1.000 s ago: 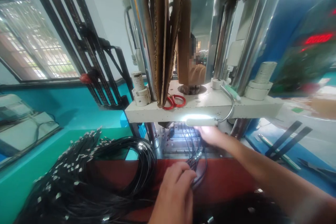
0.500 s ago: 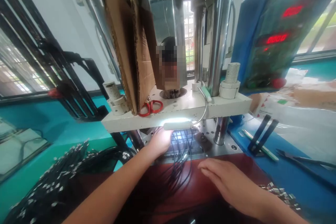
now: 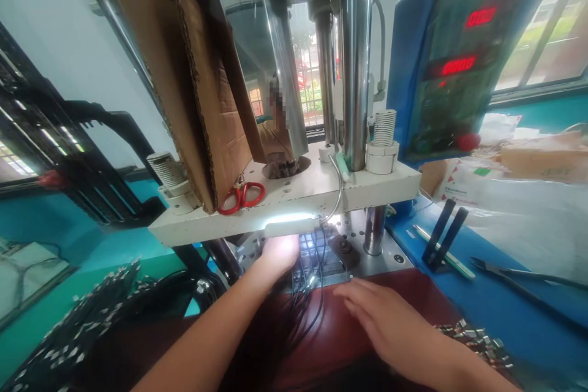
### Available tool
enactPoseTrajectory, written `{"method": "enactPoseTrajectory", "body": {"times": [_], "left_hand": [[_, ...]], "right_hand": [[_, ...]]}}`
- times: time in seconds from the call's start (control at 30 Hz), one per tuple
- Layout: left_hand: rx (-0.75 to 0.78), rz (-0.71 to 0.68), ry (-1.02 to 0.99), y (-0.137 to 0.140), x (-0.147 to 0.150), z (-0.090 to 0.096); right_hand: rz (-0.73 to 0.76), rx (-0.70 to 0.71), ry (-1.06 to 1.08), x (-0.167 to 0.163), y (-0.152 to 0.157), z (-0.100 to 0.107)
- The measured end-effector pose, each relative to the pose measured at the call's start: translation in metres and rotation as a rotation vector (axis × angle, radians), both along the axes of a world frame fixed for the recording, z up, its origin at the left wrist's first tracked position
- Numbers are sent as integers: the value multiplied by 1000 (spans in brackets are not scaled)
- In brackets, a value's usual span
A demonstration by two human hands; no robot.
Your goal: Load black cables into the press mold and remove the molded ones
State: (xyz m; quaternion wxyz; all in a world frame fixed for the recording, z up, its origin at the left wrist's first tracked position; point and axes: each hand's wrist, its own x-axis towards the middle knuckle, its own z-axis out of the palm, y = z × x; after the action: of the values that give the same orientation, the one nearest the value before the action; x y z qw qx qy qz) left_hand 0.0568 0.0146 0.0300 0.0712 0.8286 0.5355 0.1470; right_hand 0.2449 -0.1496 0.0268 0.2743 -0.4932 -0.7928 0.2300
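Note:
My left hand (image 3: 281,253) reaches under the white press plate (image 3: 294,201), beside the lit lamp bar (image 3: 291,228). Its fingers are hidden, so whatever they touch cannot be made out. Just right of it, several black cables (image 3: 316,309) run from the mould (image 3: 315,245) on the metal bed down over the dark red surface (image 3: 340,334). Past the cables, near the bed's front edge, my right hand (image 3: 374,306) is held with its fingers stretched forward and nothing in them.
Red-handled scissors (image 3: 241,197) lie on the press plate beside cardboard (image 3: 202,73). A large cable bundle (image 3: 87,324) sits at left. On the right are metal-ended pieces (image 3: 478,343), pliers (image 3: 514,275), a black upright holder (image 3: 443,233) and a blue control box (image 3: 441,61).
The head view has shifted, so most fixed things appear further left. My left hand stays under the plate. My right hand remains near the bed's front edge, its fingers slightly more separated.

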Motion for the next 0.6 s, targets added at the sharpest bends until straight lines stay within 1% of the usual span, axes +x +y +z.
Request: {"method": "enactPoseTrajectory", "body": {"times": [0.1,0.3,0.6], "left_hand": [[-6,6,-13,3,3,0],[-16,47,2,5,6,0],[-43,35,89,4,12,4]], "right_hand": [[-10,-16,-46,-3,-2,2],[18,-16,-55,-2,-3,8],[53,-11,-155,-3,-5,3]]}}
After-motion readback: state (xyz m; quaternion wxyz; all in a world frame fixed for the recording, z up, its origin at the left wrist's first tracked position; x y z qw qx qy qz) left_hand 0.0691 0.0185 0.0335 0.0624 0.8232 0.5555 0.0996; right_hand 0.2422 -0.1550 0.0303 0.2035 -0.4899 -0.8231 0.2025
